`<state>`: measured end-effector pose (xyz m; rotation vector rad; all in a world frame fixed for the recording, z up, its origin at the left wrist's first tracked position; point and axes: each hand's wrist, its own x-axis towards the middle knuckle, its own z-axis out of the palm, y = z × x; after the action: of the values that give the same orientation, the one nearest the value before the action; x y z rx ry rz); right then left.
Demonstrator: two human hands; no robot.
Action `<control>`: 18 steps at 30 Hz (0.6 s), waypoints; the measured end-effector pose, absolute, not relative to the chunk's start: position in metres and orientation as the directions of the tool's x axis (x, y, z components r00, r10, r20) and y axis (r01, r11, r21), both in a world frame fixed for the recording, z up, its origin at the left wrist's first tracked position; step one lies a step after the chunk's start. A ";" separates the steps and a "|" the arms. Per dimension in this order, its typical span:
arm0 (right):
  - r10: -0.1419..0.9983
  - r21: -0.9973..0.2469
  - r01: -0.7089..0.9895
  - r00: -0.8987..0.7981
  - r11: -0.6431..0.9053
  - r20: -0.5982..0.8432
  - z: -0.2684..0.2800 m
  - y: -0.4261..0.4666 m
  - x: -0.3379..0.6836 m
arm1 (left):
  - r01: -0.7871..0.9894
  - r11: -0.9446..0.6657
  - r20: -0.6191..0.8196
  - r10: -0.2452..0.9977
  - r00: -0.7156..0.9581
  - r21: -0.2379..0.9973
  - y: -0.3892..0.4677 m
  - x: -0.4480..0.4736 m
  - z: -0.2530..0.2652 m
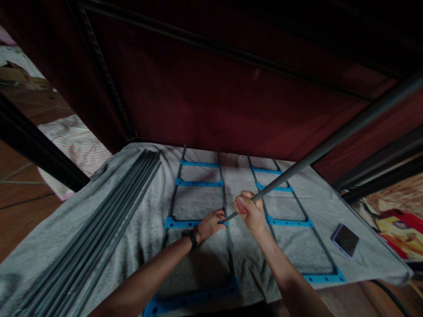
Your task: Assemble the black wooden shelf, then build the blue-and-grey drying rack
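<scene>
My right hand [250, 211] grips a long grey rod [330, 143] near its lower end; the rod slants up to the right out of the frame. Its tip meets a blue connector [175, 223] of a frame lying flat on a grey cloth [59, 229]. My left hand [211, 223], with a black wristband, presses on that connector right at the rod's tip. The frame is made of thin grey rods joined by blue cross pieces [198, 182] in two ladder-like rows.
A bundle of several grey rods [109, 233] lies on the cloth at the left. A phone [345, 240] rests on the cloth at the right. A dark red fabric wall [214, 88] stands behind. Colourful printed material [396, 224] lies at the far right.
</scene>
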<state>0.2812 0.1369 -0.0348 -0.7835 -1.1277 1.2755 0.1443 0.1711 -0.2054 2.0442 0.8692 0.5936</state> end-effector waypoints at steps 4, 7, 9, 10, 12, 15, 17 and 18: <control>0.972 -0.925 -0.324 -0.053 0.200 0.228 -0.033 0.137 0.282 | 0.391 -0.449 0.106 0.753 0.649 0.803 0.165 0.144 -0.196; 0.965 -0.914 -0.330 -0.031 0.237 0.262 -0.031 0.137 0.283 | 0.425 -0.464 0.116 0.769 0.628 0.777 0.155 0.133 -0.185; 0.962 -0.922 -0.290 -0.019 0.256 0.273 -0.030 0.137 0.284 | 0.485 -0.445 0.129 0.823 0.554 0.753 0.146 0.112 -0.177; 0.961 -0.928 -0.264 -0.005 0.264 0.275 -0.029 0.136 0.285 | 0.525 -0.422 0.136 0.857 0.497 0.740 0.140 0.097 -0.174; 0.958 -0.937 -0.202 0.027 0.284 0.284 -0.027 0.134 0.287 | 0.620 -0.344 0.149 0.927 0.345 0.706 0.126 0.058 -0.166; 0.942 -0.939 -0.083 0.071 0.334 0.329 -0.026 0.129 0.290 | 0.759 -0.160 0.180 0.982 0.057 0.632 0.097 -0.012 -0.159; 0.931 -0.934 -0.021 0.096 0.355 0.352 -0.031 0.124 0.292 | 0.820 -0.036 0.202 0.975 -0.097 0.571 0.075 -0.055 -0.158; 0.932 -0.937 -0.003 0.102 0.350 0.348 -0.036 0.122 0.292 | 0.851 0.028 0.216 0.962 -0.165 0.524 0.065 -0.071 -0.159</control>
<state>0.2925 0.1220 -0.0355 -0.9745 -1.2698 0.8838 -0.0714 0.0649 -0.1591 1.8883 2.1007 0.8271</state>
